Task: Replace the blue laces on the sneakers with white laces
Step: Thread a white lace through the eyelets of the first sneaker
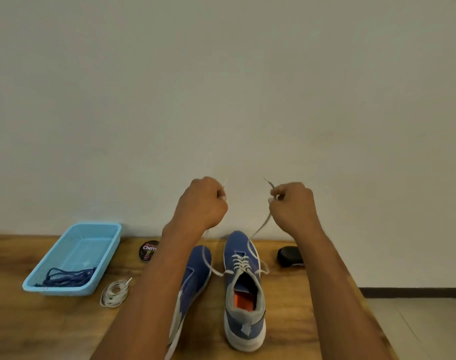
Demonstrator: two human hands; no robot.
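Both fists, left hand (pixel 202 203) and right hand (pixel 293 205), each pinch one end of the white lace (pixel 260 227) above the laced sneaker (pixel 243 289).

Left forearm (pixel 154 294) crosses the lower middle of the frame and hides most of the left sneaker (pixel 198 266), plus the right part of the polish tin (pixel 147 251) and its label. Both forearms run off the bottom edge. The white lace (pixel 263 224) blurs near the right hand (pixel 293 206).

Table (pixel 53 331) grained wood; basket (pixel 66 255) perforated plastic; sneaker (pixel 243 326) cloth.
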